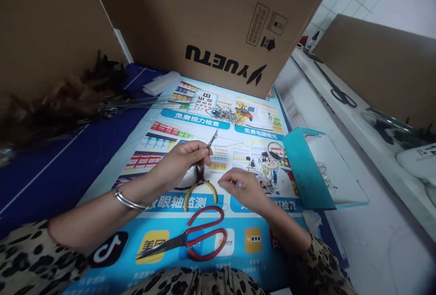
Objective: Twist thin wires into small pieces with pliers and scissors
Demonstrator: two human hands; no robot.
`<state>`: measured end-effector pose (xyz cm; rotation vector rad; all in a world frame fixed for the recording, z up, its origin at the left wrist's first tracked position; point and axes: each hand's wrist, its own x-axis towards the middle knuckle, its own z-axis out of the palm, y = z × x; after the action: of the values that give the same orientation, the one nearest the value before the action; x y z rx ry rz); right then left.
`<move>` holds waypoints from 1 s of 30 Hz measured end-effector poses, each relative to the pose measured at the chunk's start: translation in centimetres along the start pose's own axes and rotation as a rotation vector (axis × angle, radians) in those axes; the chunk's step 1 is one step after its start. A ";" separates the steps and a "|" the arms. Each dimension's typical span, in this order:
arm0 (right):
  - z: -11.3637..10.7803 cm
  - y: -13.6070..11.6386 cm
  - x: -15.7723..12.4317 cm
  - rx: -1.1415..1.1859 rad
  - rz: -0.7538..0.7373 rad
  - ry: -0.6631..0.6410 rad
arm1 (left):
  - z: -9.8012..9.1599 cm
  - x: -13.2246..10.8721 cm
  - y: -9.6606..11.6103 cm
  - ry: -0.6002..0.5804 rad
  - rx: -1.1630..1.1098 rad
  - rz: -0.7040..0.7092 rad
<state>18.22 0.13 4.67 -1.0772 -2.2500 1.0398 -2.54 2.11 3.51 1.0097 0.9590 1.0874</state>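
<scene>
My left hand (191, 158) pinches a small bundle of thin dark wires (213, 138) upright between thumb and fingers. A short way to the right, my right hand (243, 186) has its fingertips pressed together; anything between them is too fine to make out. Pliers with yellow handles (211, 189) lie just under the left hand, their jaws partly hidden by it. Nearer to me rest large scissors with red handles (208, 243), blades pointing left. Beyond my hands is a tangled pile of thin wire pieces (226, 114).
Feathered stems (64, 90) lie at the left. A large cardboard box (204, 18) stands at the back. At the right, an open teal box (306, 172) holds wire pieces. Black scissors (340, 95) lie on the ledge. A printed poster (156, 138) covers the table.
</scene>
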 end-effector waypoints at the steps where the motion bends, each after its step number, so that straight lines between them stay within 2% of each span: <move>1: 0.2 -0.8 -0.3 -0.086 -0.067 -0.109 | -0.1 0.1 0.0 0.004 -0.022 -0.002; 2: 0.4 -1.6 -0.7 -0.186 -0.133 -0.228 | -0.2 0.1 0.0 0.002 -0.045 -0.009; 4: 1.2 -3.2 -1.6 -0.391 -0.267 -0.386 | -0.1 0.0 -0.1 -0.023 -0.086 -0.034; 6: 2.3 -4.2 -2.6 -0.598 -0.375 -0.447 | 0.1 -0.2 -0.2 -0.057 -0.117 -0.055; 8: 3.7 -4.5 -3.2 -0.744 -0.401 -0.421 | 0.3 -0.3 -0.2 -0.083 -0.136 -0.071; 12: 6.1 -3.7 -3.7 -0.859 -0.443 -0.333 | 0.5 -0.4 -0.1 -0.110 -0.157 -0.098; 17: 7.5 -3.0 -3.6 -0.990 -0.551 -0.273 | 0.6 -0.4 0.0 -0.125 -0.227 -0.116; 21: 7.2 -2.9 -3.7 -1.000 -0.565 -0.243 | 0.6 -0.6 0.1 -0.134 -0.248 -0.104; 24: 5.9 -3.1 -3.9 -0.944 -0.516 -0.262 | 0.6 -0.6 0.3 -0.153 -0.256 -0.085; 30: 1.9 -3.3 -4.5 -0.754 -0.238 -0.273 | 0.7 -0.7 0.8 -0.140 -0.236 -0.049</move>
<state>18.15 -5.69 5.82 -0.9200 -3.0112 0.2276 -2.20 1.45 4.49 0.8522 0.7203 1.0482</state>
